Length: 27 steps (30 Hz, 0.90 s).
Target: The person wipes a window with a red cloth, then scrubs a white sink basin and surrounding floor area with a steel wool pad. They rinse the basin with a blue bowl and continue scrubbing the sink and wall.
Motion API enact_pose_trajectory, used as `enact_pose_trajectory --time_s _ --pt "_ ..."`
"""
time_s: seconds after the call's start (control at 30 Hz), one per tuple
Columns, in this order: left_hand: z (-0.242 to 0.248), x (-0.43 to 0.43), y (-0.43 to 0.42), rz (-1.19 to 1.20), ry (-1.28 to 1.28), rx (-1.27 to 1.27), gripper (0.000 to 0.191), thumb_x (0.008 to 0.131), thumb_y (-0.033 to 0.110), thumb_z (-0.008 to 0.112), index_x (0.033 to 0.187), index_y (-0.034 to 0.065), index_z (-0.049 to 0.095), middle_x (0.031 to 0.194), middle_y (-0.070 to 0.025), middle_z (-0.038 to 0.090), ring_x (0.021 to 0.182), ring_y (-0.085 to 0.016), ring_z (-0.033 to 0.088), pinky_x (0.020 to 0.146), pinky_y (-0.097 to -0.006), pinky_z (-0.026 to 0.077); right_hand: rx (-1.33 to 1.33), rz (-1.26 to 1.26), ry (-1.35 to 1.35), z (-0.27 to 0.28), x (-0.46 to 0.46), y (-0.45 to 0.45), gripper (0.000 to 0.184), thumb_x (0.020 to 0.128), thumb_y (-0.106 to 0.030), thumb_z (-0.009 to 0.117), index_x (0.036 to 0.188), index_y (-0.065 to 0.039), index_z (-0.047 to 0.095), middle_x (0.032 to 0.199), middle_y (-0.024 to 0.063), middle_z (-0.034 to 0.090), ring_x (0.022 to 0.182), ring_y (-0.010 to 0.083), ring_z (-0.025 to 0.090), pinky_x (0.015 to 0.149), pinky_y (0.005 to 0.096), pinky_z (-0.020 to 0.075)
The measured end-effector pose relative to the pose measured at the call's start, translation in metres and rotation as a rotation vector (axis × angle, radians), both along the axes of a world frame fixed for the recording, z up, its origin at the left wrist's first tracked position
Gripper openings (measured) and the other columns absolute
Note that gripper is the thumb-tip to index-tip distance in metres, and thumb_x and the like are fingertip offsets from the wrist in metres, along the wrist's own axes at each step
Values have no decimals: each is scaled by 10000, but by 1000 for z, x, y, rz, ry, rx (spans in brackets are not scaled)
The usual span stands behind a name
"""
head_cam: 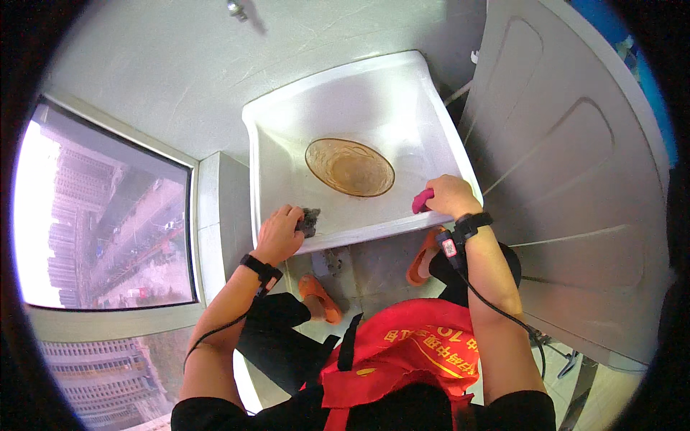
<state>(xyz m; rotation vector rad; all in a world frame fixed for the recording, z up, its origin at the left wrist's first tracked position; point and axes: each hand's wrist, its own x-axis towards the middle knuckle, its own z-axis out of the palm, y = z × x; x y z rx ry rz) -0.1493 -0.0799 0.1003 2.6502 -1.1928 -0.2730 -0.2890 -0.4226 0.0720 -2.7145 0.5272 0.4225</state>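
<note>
A white utility sink (pixel 350 237) stands before me. In its basin lies an oval amber glass dish (pixel 350 167), seemingly with some liquid inside. At the sink's front left corner, my left hand (pixel 280 231) grips a dark grey scouring pad (pixel 309 222). My right hand (pixel 452 195) is over the front right corner, its fingers around a pink cloth or sponge (pixel 422 201). Part of the pink item is hidden by the fingers. Both hands are apart from the dish, one on each side of it.
A tall grey panelled appliance side (pixel 566 178) rises close on the right. Left of the sink are a tiled ledge (pixel 209 215) and a window (pixel 113 215). A metal tap fitting (pixel 236 9) juts from the wall. Orange slippers (pixel 320 299) are on the floor below.
</note>
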Motion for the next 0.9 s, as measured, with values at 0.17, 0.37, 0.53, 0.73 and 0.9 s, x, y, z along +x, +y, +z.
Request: enact_pose_trajectory --time_s 0.17,0.37,0.53,0.73,0.9 --pt "-35 -13 14 267 -43 -113 214 770 149 483 957 76 557 902 -185 600 831 -417 571 738 -504 457 103 -63 -27 -27 1 4 334 777 -340 580 1026 -150 695 995 160 668 950 344 634 829 422 502" --pt "-41 -20 29 369 62 -66 245 776 207 519 945 56 611 971 -186 628 910 -398 584 795 -498 461 87 -13 -352 30 -33 38 531 726 -338 745 1151 -55 600 1325 220 472 1271 384 399 1077 414 324" --pt "-48 -29 49 288 -133 -171 208 759 162 514 917 51 588 866 -187 619 841 -402 590 740 -520 460 -331 207 -1071 210 -129 61 321 727 -112 704 1044 -109 648 1273 129 528 1262 325 441 1016 440 391" --pt "-69 -25 55 315 -218 -233 184 771 169 516 894 67 606 841 -169 640 796 -391 606 730 -510 469 -1058 -228 -1176 364 -220 70 600 602 -134 810 1151 -127 569 1188 107 536 1192 332 466 965 474 391" --pt "-75 -27 53 337 -210 -278 175 747 178 535 852 58 607 810 -192 622 752 -399 592 686 -513 465 -871 -461 -766 373 -236 50 648 624 -260 832 1200 -110 574 1218 124 581 1192 305 505 1014 494 351"
